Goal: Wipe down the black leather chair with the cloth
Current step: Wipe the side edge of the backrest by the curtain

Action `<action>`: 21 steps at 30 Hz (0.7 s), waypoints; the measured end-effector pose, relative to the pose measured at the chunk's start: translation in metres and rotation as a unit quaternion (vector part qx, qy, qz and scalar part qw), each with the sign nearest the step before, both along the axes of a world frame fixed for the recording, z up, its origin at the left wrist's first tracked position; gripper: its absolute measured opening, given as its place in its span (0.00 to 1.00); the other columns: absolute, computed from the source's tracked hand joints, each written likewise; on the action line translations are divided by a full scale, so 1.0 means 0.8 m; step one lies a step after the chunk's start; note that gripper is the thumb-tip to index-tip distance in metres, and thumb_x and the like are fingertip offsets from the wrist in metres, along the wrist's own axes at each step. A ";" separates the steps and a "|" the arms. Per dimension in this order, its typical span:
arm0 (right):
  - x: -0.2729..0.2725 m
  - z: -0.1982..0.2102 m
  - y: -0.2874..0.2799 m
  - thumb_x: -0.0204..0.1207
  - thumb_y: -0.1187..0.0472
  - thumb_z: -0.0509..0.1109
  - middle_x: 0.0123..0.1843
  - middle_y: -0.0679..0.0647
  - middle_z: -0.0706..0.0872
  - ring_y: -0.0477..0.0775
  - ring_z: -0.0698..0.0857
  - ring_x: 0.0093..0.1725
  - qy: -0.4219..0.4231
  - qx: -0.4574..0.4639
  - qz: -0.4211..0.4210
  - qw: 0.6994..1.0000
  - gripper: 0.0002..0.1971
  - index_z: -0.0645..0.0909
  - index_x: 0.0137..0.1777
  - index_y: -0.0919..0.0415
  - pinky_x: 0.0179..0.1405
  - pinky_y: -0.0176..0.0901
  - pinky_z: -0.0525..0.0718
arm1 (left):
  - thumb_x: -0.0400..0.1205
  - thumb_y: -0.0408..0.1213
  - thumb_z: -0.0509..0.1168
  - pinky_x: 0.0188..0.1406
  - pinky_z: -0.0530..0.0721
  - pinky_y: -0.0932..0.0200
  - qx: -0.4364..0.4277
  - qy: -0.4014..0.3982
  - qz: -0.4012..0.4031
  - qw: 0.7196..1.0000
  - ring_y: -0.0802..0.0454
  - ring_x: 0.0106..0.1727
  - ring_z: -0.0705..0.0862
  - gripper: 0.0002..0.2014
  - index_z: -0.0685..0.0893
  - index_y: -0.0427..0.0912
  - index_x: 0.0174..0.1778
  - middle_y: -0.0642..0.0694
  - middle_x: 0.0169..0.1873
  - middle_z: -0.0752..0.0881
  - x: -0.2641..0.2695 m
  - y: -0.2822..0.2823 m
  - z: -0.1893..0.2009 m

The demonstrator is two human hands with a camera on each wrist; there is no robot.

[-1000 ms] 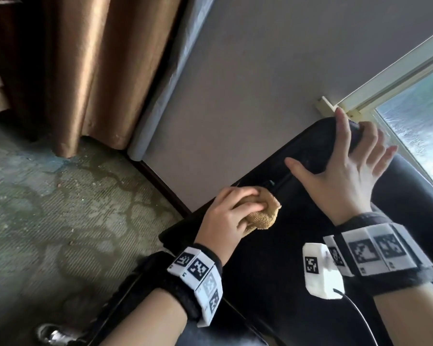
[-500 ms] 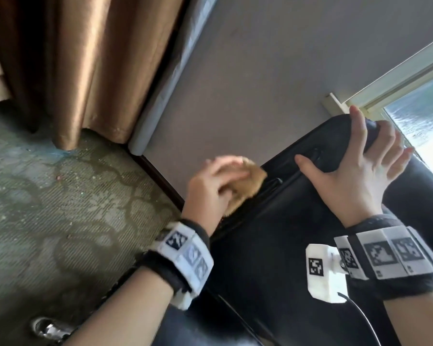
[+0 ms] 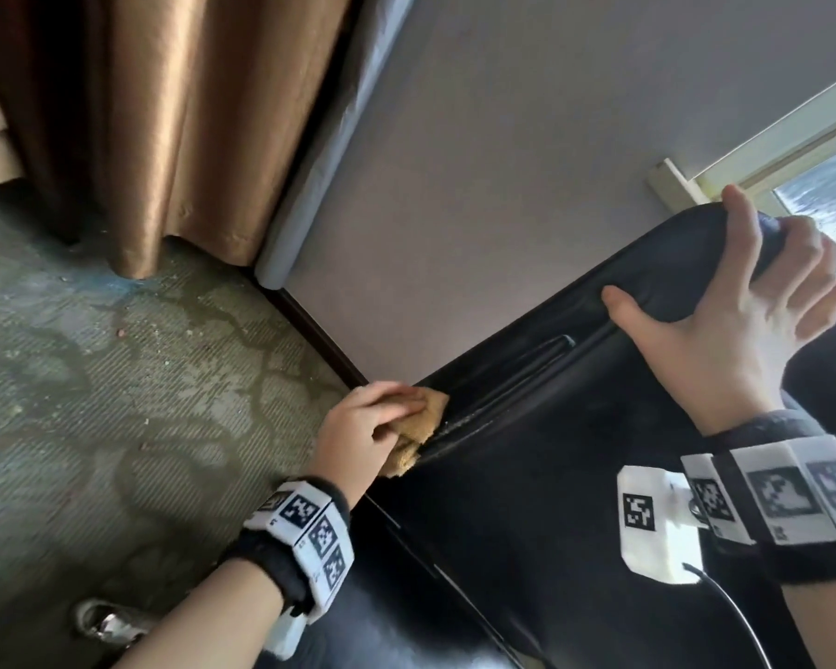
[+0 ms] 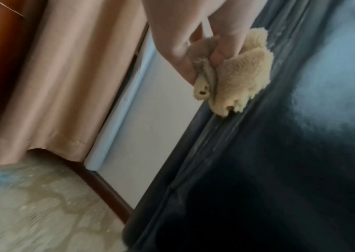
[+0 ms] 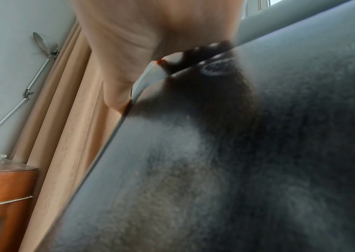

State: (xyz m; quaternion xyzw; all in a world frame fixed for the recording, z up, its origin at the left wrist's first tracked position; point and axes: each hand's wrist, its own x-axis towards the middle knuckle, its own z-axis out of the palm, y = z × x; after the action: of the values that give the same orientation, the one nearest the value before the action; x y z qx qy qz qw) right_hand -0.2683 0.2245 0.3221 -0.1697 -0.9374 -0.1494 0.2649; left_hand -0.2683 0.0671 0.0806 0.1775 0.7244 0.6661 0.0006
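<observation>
The black leather chair fills the lower right of the head view, its back panel turned toward me. My left hand grips a bunched tan cloth and presses it against the seam along the chair's left edge. In the left wrist view, fingers curl round the cloth, which touches the ribbed edge of the chair. My right hand rests on the chair's rounded top, fingers spread over the rim, thumb on the near face. The right wrist view shows the palm against the leather.
A grey wall with a dark baseboard stands close behind the chair. A brown curtain hangs at the left over patterned carpet. A window frame is at the upper right. A wooden table carries a metal lamp.
My left hand has slid the cloth down and to the left, from the chair's back panel to its side seam. The right hand has stayed on the chair's top.
</observation>
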 end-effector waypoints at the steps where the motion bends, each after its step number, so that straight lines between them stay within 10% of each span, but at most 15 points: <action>1: 0.001 0.000 0.000 0.58 0.34 0.66 0.77 0.68 0.58 0.71 0.50 0.79 0.000 -0.001 0.000 1.000 0.48 0.53 0.78 0.47 0.76 0.70 0.39 | 0.71 0.18 0.66 0.64 0.75 0.68 0.010 -0.004 0.007 1.000 0.61 0.57 0.81 0.22 0.88 0.45 0.55 0.55 0.56 0.85 -0.009 0.001 0.015; 6: 0.002 0.001 0.000 0.58 0.33 0.65 0.78 0.68 0.57 0.72 0.50 0.79 -0.006 -0.001 -0.001 1.000 0.48 0.54 0.79 0.47 0.76 0.70 0.39 | 0.70 0.17 0.64 0.68 0.70 0.73 0.065 0.083 -0.009 0.994 0.55 0.60 0.80 0.23 0.87 0.43 0.57 0.48 0.59 0.84 -0.042 0.034 0.095; 16: 0.001 0.002 -0.002 0.58 0.35 0.67 0.76 0.68 0.60 0.71 0.55 0.78 0.004 -0.009 -0.001 1.000 0.47 0.57 0.77 0.48 0.76 0.74 0.50 | 0.68 0.18 0.67 0.59 0.77 0.69 0.017 0.001 0.040 0.999 0.60 0.54 0.81 0.18 0.90 0.39 0.49 0.55 0.51 0.84 0.013 0.017 -0.008; 21: 0.002 0.001 0.002 0.56 0.33 0.65 0.75 0.68 0.61 0.72 0.58 0.77 0.011 -0.008 0.010 1.000 0.48 0.57 0.77 0.48 0.74 0.75 0.55 | 0.68 0.16 0.68 0.57 0.74 0.79 0.075 -0.023 0.113 0.991 0.72 0.54 0.80 0.21 0.89 0.41 0.51 0.58 0.51 0.84 0.002 -0.007 0.028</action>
State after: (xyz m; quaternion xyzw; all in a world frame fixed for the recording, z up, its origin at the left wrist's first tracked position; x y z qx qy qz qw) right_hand -0.2666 0.2260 0.3229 -0.1643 -0.9373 -0.1375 0.2748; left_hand -0.2669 0.0617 0.1030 0.0784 0.6879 0.7180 -0.0711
